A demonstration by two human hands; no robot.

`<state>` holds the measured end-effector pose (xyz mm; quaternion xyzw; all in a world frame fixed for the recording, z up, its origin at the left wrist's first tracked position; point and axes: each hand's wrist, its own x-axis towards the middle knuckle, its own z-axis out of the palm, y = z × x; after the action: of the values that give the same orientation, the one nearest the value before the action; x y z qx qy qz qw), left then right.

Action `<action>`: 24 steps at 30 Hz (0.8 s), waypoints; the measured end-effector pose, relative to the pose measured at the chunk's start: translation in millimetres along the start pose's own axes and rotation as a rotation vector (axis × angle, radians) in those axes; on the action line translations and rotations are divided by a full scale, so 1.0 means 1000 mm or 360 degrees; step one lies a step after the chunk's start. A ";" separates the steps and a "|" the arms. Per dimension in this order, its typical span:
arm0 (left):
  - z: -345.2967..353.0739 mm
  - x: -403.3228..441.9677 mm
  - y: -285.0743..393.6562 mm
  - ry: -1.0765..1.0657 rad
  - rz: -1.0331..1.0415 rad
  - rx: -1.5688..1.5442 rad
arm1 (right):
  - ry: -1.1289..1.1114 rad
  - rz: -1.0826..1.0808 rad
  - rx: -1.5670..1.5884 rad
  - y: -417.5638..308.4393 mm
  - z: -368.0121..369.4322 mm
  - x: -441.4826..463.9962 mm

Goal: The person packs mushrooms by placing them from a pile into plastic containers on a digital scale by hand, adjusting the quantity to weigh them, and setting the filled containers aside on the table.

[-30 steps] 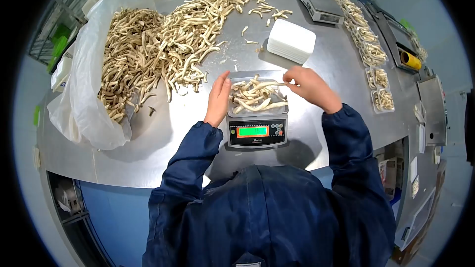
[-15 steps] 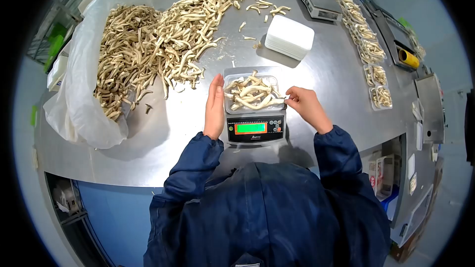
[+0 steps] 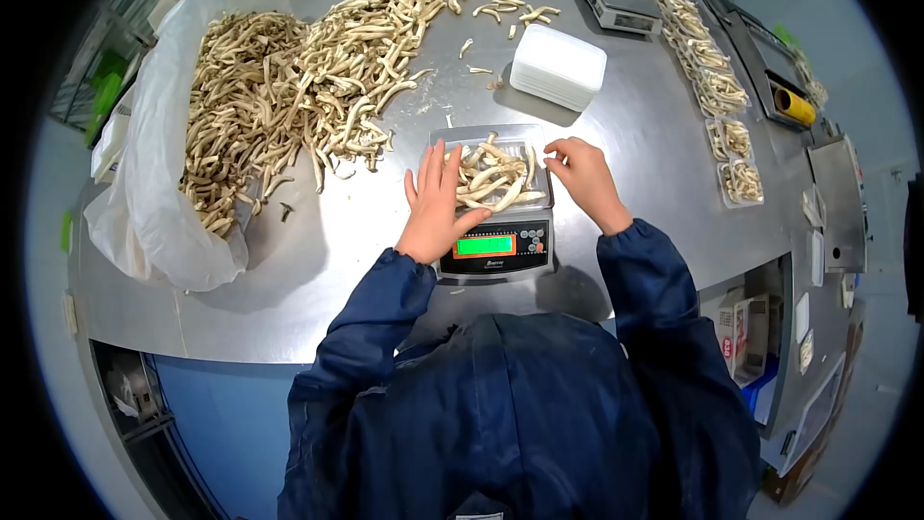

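Note:
A clear plastic tray (image 3: 541, 195) holding several pale mushrooms (image 3: 500, 176) sits on a scale (image 3: 495, 263) with a lit green display. My left hand (image 3: 435, 207) lies over the tray's left side with its fingers spread, covering part of the mushrooms and the scale's left edge. At the tray's right edge is my right hand (image 3: 584, 177), its fingers curled together near the rim; whether anything small is between them is hidden.
A large mushroom heap (image 3: 327, 67) spills from a white plastic bag (image 3: 159, 202) at left. White stacked trays (image 3: 558, 67) stand beyond the scale. A second scale (image 3: 616, 5) and a row of filled trays (image 3: 741, 181) are at right.
My left hand has turned from upright beside the tray to spread over its left side. My right hand has drawn off the mushrooms; one at the tray's right now points away from me.

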<state>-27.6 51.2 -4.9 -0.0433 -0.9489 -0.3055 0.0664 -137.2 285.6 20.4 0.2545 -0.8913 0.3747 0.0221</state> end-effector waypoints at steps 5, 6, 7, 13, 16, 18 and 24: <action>-0.002 0.010 -0.005 -0.0034 0.0012 0.0097 | -0.0216 -0.0143 -0.0106 -0.009 0.016 0.014; -0.001 0.011 -0.005 -0.0049 0.0019 0.0117 | -0.0230 -0.0160 -0.0125 -0.015 0.014 0.017; 0.001 0.011 -0.007 -0.0045 0.0023 0.0120 | -0.0245 -0.0174 -0.0145 -0.021 0.010 0.019; 0.001 0.012 -0.003 -0.0070 0.0007 0.0135 | -0.0510 -0.0364 -0.0265 -0.016 0.010 0.026; 0.000 0.013 -0.004 -0.0115 0.0003 0.0130 | -0.0655 -0.0407 -0.0315 -0.013 0.012 0.033; -0.002 0.013 -0.003 -0.0144 -0.0002 0.0126 | -0.0729 -0.0432 -0.0350 -0.013 0.010 0.037; -0.006 0.011 -0.007 -0.0071 -0.0058 0.0090 | -0.0502 -0.0651 -0.0584 -0.027 -0.008 0.031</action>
<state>-38.4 42.6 -2.7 -0.0309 -0.9591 -0.2786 0.0407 -152.0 261.1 50.9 0.4753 -0.8667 0.1512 0.0041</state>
